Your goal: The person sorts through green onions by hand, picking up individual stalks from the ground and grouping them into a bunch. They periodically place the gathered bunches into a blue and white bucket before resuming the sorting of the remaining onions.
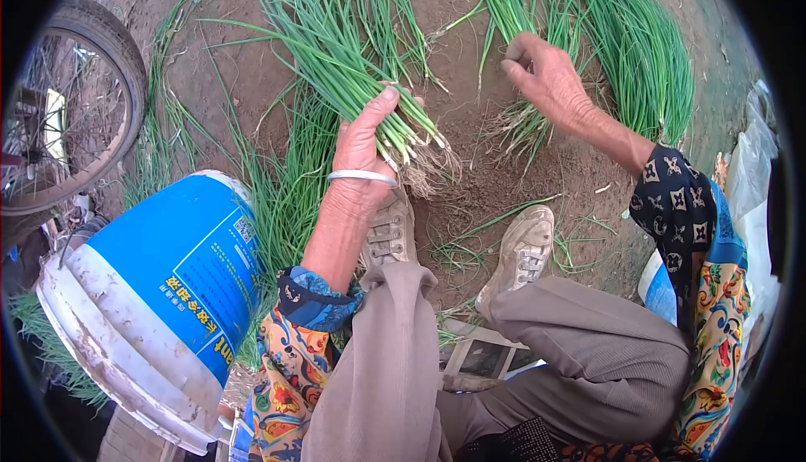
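My left hand [363, 136], with a pale bangle at the wrist, is closed round a bunch of green onions [336, 72]. Their white stems and stringy roots point to the lower right, and the long green leaves fan out to the upper left. Over the pile on the right is my right hand [547, 80], its fingers curled and the thumb close to the forefinger. Whether anything thin is pinched there cannot be made out. Just below and behind it lie loose green onions [529, 122] with tangled, soil-covered roots.
A blue and white bucket [180, 252] leans at the left, beside a bicycle wheel [126, 84]. A thick heap of green onions [642, 51] lies at the upper right. Plastic sheeting [751, 168] is at the right edge. My shoes [525, 248] rest on bare soil strewn with loose leaves.
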Demonstrator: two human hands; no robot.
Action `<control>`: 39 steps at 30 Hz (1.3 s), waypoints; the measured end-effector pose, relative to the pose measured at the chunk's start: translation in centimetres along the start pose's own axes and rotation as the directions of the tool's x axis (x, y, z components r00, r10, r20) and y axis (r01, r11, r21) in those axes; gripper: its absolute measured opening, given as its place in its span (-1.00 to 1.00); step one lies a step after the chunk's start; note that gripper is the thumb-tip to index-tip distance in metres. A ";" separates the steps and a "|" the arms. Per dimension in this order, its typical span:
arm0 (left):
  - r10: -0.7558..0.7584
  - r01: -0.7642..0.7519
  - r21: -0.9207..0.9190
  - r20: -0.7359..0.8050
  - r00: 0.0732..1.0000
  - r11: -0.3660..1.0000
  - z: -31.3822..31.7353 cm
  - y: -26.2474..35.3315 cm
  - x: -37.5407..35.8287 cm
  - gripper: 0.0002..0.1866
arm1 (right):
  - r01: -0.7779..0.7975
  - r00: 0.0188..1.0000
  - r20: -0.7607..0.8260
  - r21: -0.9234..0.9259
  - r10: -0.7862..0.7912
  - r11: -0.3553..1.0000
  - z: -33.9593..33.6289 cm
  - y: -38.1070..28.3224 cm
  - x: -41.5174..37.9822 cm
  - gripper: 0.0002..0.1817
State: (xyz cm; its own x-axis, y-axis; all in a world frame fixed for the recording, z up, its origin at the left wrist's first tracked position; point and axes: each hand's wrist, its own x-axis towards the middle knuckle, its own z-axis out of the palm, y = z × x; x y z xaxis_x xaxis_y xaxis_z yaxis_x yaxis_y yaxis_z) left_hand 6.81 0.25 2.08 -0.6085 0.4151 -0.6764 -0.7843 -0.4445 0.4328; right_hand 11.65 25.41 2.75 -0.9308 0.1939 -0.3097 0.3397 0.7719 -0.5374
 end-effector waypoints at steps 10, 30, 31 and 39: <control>-0.077 0.085 -0.110 0.074 0.994 0.990 0.8 0.3 -0.3 -0.72 | -0.125 0.991 0.024 -0.230 0.133 0.965 -1.1 2.7 2.2 -0.76; -0.087 0.089 -0.013 0.105 0.991 0.996 0.2 -0.4 -0.3 -0.63 | -0.274 0.960 0.062 -0.010 0.274 0.962 -1.3 2.2 2.2 -0.69; -0.086 0.086 0.003 0.092 0.992 0.996 0.1 -0.4 -0.4 -0.63 | -0.305 0.951 0.065 0.048 0.302 0.951 -1.5 2.2 2.3 -0.70; -0.075 0.068 0.208 0.025 0.997 0.976 1.3 -1.4 -0.9 -0.61 | -0.105 0.954 0.298 0.340 -0.001 0.935 0.8 -6.3 -4.5 -0.79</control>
State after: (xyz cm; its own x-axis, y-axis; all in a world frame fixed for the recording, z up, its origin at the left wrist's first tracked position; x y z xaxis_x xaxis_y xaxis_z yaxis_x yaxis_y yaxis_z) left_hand 8.32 1.53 2.86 -0.5509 0.4669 -0.6918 -0.8319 -0.2407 0.5000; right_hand 13.78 19.17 6.90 -0.8486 0.0037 -0.5290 0.4610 0.4956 -0.7361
